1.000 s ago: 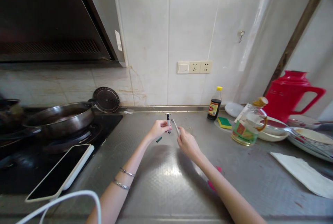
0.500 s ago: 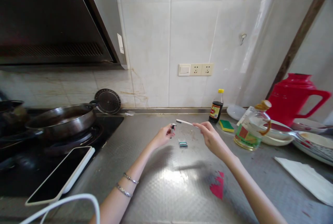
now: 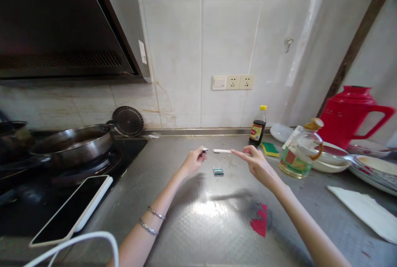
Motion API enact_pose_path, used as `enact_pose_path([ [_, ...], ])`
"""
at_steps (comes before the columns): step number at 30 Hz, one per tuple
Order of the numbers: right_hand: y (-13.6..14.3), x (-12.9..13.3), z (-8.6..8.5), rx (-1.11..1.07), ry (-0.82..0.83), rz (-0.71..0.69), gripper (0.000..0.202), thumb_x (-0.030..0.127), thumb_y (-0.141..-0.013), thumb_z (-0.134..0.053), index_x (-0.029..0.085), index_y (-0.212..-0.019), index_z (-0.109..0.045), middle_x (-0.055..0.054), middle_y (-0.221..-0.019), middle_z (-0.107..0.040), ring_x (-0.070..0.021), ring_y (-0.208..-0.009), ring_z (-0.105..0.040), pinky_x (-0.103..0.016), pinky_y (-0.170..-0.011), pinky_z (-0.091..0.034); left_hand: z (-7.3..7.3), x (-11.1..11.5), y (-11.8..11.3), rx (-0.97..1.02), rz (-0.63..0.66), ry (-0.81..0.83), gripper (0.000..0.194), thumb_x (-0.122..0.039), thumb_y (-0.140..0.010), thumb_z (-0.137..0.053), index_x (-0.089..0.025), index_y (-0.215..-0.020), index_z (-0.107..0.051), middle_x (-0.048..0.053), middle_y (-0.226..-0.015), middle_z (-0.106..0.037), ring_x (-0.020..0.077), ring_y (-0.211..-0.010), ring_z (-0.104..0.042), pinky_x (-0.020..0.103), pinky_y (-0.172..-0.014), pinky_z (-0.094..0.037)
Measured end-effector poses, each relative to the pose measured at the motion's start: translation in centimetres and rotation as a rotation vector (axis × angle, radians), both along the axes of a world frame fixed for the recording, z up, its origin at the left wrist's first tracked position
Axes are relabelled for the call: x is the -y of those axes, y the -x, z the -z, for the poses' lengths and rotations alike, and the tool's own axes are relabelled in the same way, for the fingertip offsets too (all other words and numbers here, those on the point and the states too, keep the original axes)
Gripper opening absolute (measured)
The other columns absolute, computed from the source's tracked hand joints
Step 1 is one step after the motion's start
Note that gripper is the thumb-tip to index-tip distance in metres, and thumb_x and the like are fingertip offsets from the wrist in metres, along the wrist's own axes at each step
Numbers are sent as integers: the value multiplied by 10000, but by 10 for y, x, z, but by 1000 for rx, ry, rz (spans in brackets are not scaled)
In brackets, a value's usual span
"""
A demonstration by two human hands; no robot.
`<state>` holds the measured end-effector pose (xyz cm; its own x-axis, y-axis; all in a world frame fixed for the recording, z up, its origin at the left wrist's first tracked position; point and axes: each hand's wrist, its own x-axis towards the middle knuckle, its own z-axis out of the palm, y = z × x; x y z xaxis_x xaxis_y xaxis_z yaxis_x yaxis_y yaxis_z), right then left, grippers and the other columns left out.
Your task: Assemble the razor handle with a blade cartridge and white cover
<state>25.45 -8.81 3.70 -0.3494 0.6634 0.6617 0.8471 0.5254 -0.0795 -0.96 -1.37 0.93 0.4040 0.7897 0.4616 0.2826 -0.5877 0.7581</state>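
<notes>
My left hand (image 3: 194, 160) is closed around a small black-and-silver piece (image 3: 204, 151) that sticks out at the fingertips; its kind is too small to tell. A slim white stick (image 3: 222, 151) lies level in the air, its left end pointing at that piece with a narrow gap between. My right hand (image 3: 256, 163) pinches the stick's right end between thumb and fingers. Below and between the hands, a small teal-and-silver cylinder-like piece (image 3: 218, 172) rests on the metal counter (image 3: 186, 221), touched by neither hand.
To the right stand a soy sauce bottle (image 3: 257, 128), a green-yellow sponge (image 3: 270, 149), an oil jug (image 3: 298, 155), a red thermos jug (image 3: 349, 114) and stacked dishes. A steel pan (image 3: 74, 145) sits on the stove at left. A phone (image 3: 72, 209) and white cable (image 3: 93, 234) lie nearer.
The white stick has swung from slanting to nearly level, and its dark left end no longer shows. My left hand has shifted slightly left and turned the small piece; my right has moved slightly right.
</notes>
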Motion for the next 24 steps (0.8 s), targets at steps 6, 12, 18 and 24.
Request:
enact_pose_path([
  [6,22,0,-3,1,1,-43,719,-39,-750,-326,407,-1302,-444,-57,-1024,-475,-167,-898,-498,-352,-845,-448,2,1,-3,-71,-5,-22,87,-146,-766,-505,-165,-815,-574,4,-704,-588,129,-682,-550,232,-681,-423],
  [12,10,-8,0,-19,-6,-23,722,-57,-724,-314,361,-1289,-477,-59,-1007,-464,-165,-889,-491,-357,-836,-453,-5,4,-1,-72,4,-46,90,-148,-772,-514,-164,-830,-580,11,-720,-604,135,-697,-565,231,-702,-423],
  [18,18,-4,-2,15,1,-65,703,-37,-750,-331,398,-1286,-467,-54,-1021,-480,-171,-904,-488,-362,-845,-449,-4,5,0,-126,-7,-55,85,-150,-767,-516,-172,-823,-576,-9,-681,-581,125,-654,-540,217,-666,-401],
  [24,17,-11,0,-26,6,-43,701,-45,-753,-321,381,-1288,-472,-61,-1015,-466,-174,-928,-492,-358,-851,-440,-3,5,-2,-143,13,-90,147,-112,-773,-470,-168,-867,-568,-5,-707,-580,120,-670,-537,206,-661,-388],
])
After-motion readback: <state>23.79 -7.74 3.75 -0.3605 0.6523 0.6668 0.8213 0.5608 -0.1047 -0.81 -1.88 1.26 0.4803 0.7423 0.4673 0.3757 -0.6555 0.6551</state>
